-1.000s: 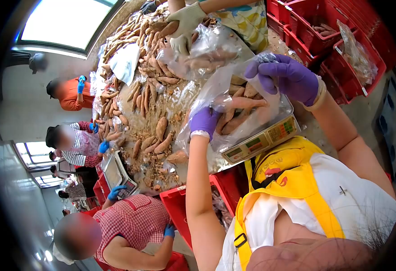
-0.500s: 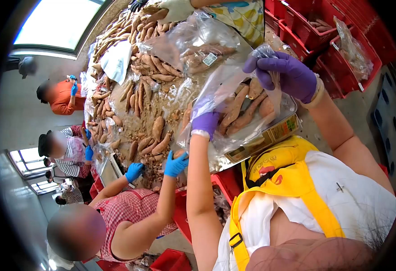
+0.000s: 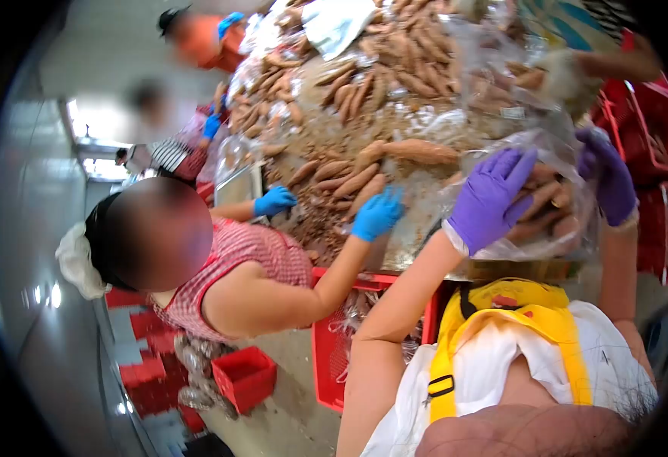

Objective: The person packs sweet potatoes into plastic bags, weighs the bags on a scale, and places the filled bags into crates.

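A clear plastic bag [image 3: 524,242] with several sweet potatoes [image 3: 543,202] inside lies at the table edge in front of me. My left hand [image 3: 494,196], in a purple glove, rests over the bag's left side, its fingers stretched out. At the bag's right side is my right hand [image 3: 609,179], also in a purple glove; its fingers look apart, slightly blurred. Beneath the bag, the edge of a printed box or tray [image 3: 516,270] shows, close against my yellow apron [image 3: 501,299].
Loose sweet potatoes [image 3: 425,53] cover the dirt-strewn table [image 3: 417,198]. At left, a co-worker's blue-gloved hand [image 3: 379,215] works near some. Another person's pale-gloved hand [image 3: 566,76] is at upper right. Red crates [image 3: 631,126] stand at right; a red bin [image 3: 244,377] is on the floor.
The view has swung left. My left hand has come out from behind the plastic and lies over the bag. My right hand no longer holds the bag's edge up; the bag is lower.
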`<state>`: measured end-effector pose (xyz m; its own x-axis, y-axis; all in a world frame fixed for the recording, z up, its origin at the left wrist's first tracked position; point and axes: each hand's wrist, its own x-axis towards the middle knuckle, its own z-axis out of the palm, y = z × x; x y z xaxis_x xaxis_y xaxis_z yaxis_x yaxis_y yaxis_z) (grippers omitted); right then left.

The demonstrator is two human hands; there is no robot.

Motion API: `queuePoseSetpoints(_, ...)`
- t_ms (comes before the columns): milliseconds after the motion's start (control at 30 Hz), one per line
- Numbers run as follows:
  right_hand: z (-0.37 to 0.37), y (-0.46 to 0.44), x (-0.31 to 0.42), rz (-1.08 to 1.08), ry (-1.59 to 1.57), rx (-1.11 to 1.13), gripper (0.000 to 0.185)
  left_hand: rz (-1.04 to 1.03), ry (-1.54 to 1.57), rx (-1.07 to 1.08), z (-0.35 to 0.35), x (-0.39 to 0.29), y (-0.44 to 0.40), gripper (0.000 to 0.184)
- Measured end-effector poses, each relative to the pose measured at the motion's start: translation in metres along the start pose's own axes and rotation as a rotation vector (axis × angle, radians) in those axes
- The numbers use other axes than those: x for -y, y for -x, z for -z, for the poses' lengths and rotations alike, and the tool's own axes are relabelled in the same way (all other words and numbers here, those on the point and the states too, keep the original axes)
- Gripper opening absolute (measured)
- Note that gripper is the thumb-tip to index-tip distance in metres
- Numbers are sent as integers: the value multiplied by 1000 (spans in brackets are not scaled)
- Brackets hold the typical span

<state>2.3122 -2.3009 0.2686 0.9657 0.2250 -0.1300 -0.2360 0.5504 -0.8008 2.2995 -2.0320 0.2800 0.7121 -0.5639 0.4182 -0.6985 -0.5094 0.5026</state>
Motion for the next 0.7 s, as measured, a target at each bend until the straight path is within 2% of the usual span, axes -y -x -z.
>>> queuePoseSetpoints(67,-5,-7,-5,-6,0,9,33,11,34,-180,35,2,10,58)
queuePoseSetpoints(100,-6,-10,-9,-12,-14,-28,32,28,12,-194,46,9,20,58)
queuePoseSetpoints(167,5,-21,-20,-92,-65,-23,29,260,-19,-341,58,29,49,56)
queuePoseSetpoints(200,7,-25,-24,-97,-50,-63,28,373,-56,-331,57,41,67,53)
queuePoseSetpoints(233,5,-29,-28,-100,-34,-106,27,379,-64,-340,52,53,87,53)
queuePoseSetpoints(300,-6,-35,-34,-118,-93,-63,26,449,-190,-301,34,77,131,57)
queuePoseSetpoints(333,-13,-36,-35,-97,-32,-148,26,459,-187,-302,25,88,154,57)
queuePoseSetpoints(367,-16,-37,-37,-77,34,-238,26,476,-248,-201,10,98,178,61)
queuePoseSetpoints(400,-15,-39,-39,-113,-30,-215,27,493,-298,-94,-5,102,198,65)
queuePoseSetpoints(433,-16,-41,-40,-128,-16,-235,27,503,-272,-87,-14,101,210,65)
queuePoseSetpoints(500,-16,-44,-46,-193,-147,-193,27,476,-258,191,-34,102,230,71)
queuePoseSetpoints(533,-22,-45,-50,-189,-134,-338,26,419,-234,286,-43,107,237,73)
queuePoseSetpoints(567,-31,-42,-48,-195,-115,-383,26,409,-187,300,-49,115,243,73)
queuePoseSetpoints(633,-40,-41,-43,-158,-7,-268,27,276,-404,287,-59,149,249,73)
queuePoseSetpoints(700,-42,-34,-35,-158,33,-255,27,568,-438,236,-38,186,260,74)
